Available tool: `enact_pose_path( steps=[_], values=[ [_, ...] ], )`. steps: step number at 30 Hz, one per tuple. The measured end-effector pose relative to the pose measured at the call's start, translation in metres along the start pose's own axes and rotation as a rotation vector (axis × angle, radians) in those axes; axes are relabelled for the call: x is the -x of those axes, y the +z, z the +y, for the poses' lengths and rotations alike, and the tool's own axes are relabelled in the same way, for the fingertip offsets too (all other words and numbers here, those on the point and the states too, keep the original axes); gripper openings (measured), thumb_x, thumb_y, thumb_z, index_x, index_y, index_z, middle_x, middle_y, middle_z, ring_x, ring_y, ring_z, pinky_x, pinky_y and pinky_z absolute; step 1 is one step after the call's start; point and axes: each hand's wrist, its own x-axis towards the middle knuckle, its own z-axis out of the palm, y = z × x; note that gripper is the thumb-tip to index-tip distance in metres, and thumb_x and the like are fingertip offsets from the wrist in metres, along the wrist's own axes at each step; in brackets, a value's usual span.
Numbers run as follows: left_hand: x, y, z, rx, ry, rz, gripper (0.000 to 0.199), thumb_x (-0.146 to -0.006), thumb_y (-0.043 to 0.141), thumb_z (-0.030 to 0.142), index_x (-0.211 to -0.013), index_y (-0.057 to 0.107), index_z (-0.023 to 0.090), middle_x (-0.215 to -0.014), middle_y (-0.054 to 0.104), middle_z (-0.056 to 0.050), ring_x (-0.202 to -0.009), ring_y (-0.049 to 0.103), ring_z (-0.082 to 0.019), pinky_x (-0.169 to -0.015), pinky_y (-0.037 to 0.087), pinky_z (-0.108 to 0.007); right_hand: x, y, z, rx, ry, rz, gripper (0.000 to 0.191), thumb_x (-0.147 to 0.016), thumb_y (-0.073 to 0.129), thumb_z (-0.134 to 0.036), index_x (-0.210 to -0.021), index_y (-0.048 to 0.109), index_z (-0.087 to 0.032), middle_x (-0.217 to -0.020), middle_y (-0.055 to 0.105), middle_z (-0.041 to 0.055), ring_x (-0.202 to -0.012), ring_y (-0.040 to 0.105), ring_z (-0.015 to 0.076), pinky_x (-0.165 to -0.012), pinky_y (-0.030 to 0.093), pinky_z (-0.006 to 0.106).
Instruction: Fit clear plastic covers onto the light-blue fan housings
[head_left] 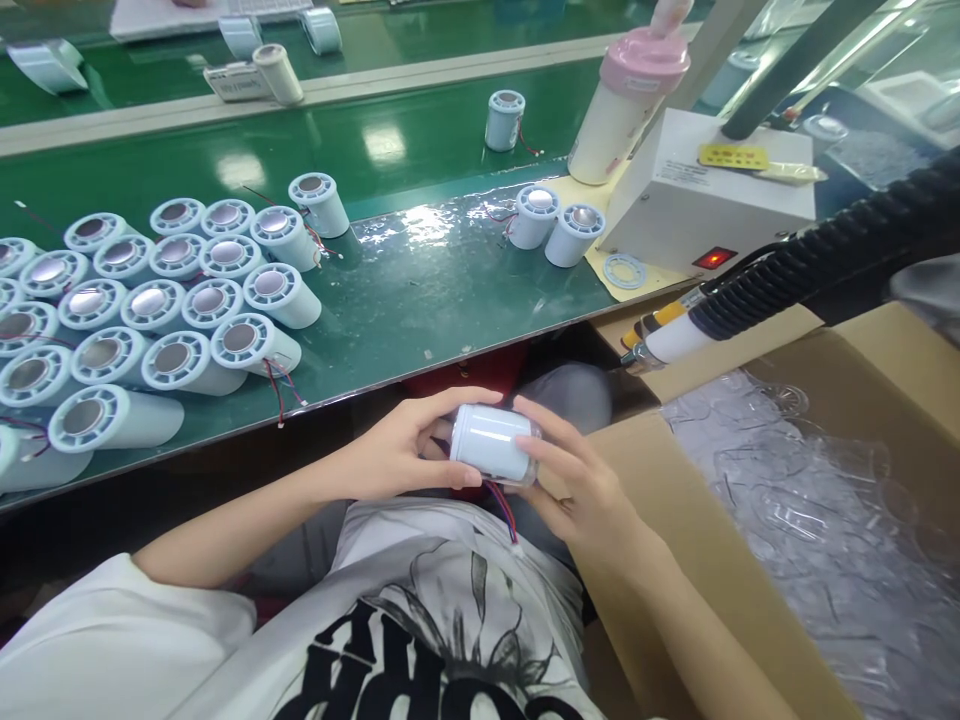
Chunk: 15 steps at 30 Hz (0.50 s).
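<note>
Between both hands, above my lap, lies a light-blue plastic cylinder (491, 443) on its side, with red and blue wires hanging below it. My left hand (420, 445) grips its left end, thumb along the lower edge. Around the right end my right hand (566, 465) is closed, and a clear plastic rim shows there under the fingers. On the bench to the left stand several more such cylinders (176, 360) with round metal discs in their tops and thin wires. Two others (575, 235) stand near the bench's right end.
A white machine box (697, 190) with a lit red switch stands at right, beside a pink-lidded bottle (634, 100). A black corrugated hose with an electric screwdriver (671, 340) hangs over a cardboard box (637, 480) of clear plastic parts (795, 510). One cylinder (505, 122) stands on the green belt (420, 110).
</note>
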Motion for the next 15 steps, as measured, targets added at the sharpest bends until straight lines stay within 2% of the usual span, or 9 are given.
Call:
enact_pose_path(
  steps=[2, 5, 7, 12, 15],
  values=[
    [0.0, -0.002, 0.001, -0.025, 0.028, -0.022, 0.072, -0.075, 0.076, 0.028, -0.14, 0.044, 0.027, -0.123, 0.06, -0.009, -0.103, 0.065, -0.023, -0.086, 0.056, -0.033, 0.0, -0.002, -0.003, -0.058, 0.076, -0.011, 0.055, -0.083, 0.069, -0.017, -0.131, 0.049, -0.034, -0.138, 0.055, 0.006, -0.126, 0.054, 0.0239, -0.103, 0.048, 0.041],
    [0.001, -0.004, 0.002, -0.046, 0.098, -0.063, 0.076, -0.074, 0.077, 0.021, -0.142, 0.043, 0.029, -0.14, 0.051, -0.011, -0.116, 0.06, -0.026, -0.095, 0.052, -0.036, -0.002, -0.002, -0.008, -0.366, 0.335, 0.006, 0.052, -0.084, 0.07, -0.032, -0.132, 0.05, -0.031, -0.129, 0.062, 0.0066, -0.106, 0.066, 0.021, -0.084, 0.059, 0.031],
    [0.001, -0.005, 0.002, -0.008, 0.092, -0.079, 0.074, -0.078, 0.073, 0.019, -0.143, 0.041, 0.029, -0.144, 0.048, -0.01, -0.121, 0.057, -0.025, -0.099, 0.05, -0.038, -0.002, -0.002, -0.01, -0.494, 0.432, 0.025, 0.049, -0.083, 0.07, -0.036, -0.129, 0.055, -0.03, -0.12, 0.067, 0.0055, -0.093, 0.07, 0.0186, -0.077, 0.06, 0.029],
    [-0.003, -0.003, -0.007, 0.151, -0.02, -0.114, 0.077, -0.079, 0.072, 0.019, -0.146, 0.035, 0.029, -0.136, 0.056, -0.01, -0.115, 0.061, -0.024, -0.097, 0.051, -0.039, -0.001, -0.002, -0.007, -0.484, 0.573, 0.025, 0.053, -0.072, 0.081, -0.028, -0.122, 0.064, -0.029, -0.092, 0.074, -0.0008, -0.077, 0.07, 0.017, -0.077, 0.059, 0.031],
    [-0.003, 0.003, -0.01, 0.214, -0.067, -0.096, 0.076, -0.078, 0.072, 0.02, -0.145, 0.037, 0.028, -0.134, 0.057, -0.01, -0.115, 0.06, -0.024, -0.093, 0.052, -0.034, -0.003, 0.003, -0.011, -0.496, 0.665, 0.011, 0.056, -0.07, 0.081, -0.028, -0.124, 0.063, -0.028, -0.096, 0.075, -0.001, -0.083, 0.07, 0.019, -0.081, 0.057, 0.034]
  ],
)
